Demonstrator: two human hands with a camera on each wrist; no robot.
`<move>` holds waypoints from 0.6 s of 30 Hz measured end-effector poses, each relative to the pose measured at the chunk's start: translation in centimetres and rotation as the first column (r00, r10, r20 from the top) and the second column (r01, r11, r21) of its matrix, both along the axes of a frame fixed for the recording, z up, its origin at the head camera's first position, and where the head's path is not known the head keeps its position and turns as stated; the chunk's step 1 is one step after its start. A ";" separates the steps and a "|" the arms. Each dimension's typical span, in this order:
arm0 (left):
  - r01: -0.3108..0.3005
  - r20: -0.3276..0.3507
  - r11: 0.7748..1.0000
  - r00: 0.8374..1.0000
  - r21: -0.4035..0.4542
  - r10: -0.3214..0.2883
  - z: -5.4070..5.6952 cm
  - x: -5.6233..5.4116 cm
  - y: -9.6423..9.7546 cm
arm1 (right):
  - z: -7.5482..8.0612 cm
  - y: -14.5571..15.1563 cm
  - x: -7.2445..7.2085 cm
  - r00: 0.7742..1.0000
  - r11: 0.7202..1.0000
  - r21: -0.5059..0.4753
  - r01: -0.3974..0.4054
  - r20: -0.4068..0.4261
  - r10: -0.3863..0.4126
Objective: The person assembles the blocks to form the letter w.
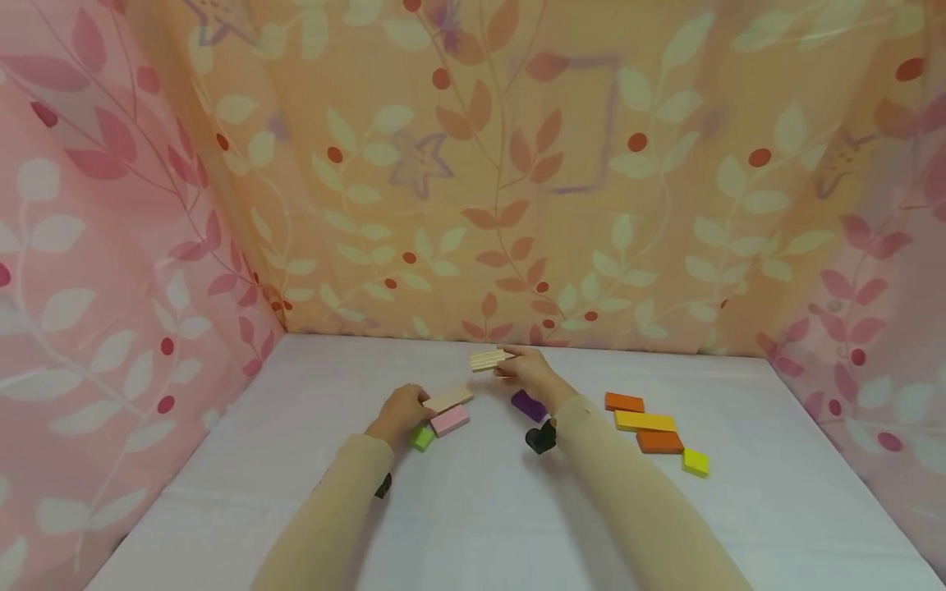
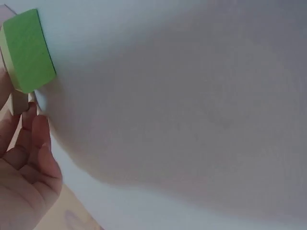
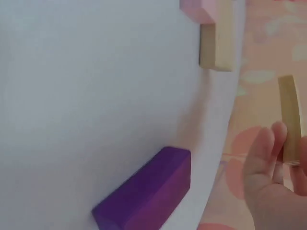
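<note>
My right hand (image 1: pixel 534 371) pinches a plain wooden block (image 1: pixel 488 360) by its right end, at the back of the white table; in the right wrist view this wooden block (image 3: pixel 290 117) stands out from the fingertips, raised off the surface. My left hand (image 1: pixel 402 413) grips the left end of a second plain wooden block (image 1: pixel 449 400). This block lies along the back side of a pink block (image 1: pixel 450 420). Just below the left fingers is a green block (image 1: pixel 423 438), seen large in the left wrist view. A purple block (image 1: pixel 529 405) lies under the right wrist.
Right of the right arm lie an orange block (image 1: pixel 624 402), a long yellow-orange block (image 1: pixel 645 421), a darker orange block (image 1: pixel 660 442) and a small yellow block (image 1: pixel 695 462). Leaf-patterned cloth (image 1: pixel 502 205) walls off the back and both sides of the white table (image 1: pixel 473 525).
</note>
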State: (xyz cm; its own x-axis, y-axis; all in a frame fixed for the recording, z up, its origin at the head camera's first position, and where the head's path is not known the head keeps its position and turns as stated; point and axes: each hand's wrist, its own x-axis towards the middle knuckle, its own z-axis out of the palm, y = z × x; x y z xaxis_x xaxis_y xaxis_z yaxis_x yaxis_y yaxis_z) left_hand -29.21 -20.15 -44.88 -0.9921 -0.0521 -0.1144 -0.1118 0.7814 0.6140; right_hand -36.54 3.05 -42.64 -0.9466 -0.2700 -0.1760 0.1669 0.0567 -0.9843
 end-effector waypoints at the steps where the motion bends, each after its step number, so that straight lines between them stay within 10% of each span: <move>1: -0.005 0.011 1.000 1.000 0.027 0.004 0.0 0.0 0.0 | 0.1 0.2 0.1 1.000 1.000 -0.011 -0.011 0.004 0.011; 18: -0.115 0.065 0.983 0.992 0.146 0.106 0.0 1.2 -1.3 | -1.7 -1.1 2.0 0.981 0.934 0.312 -0.171 -0.028 0.189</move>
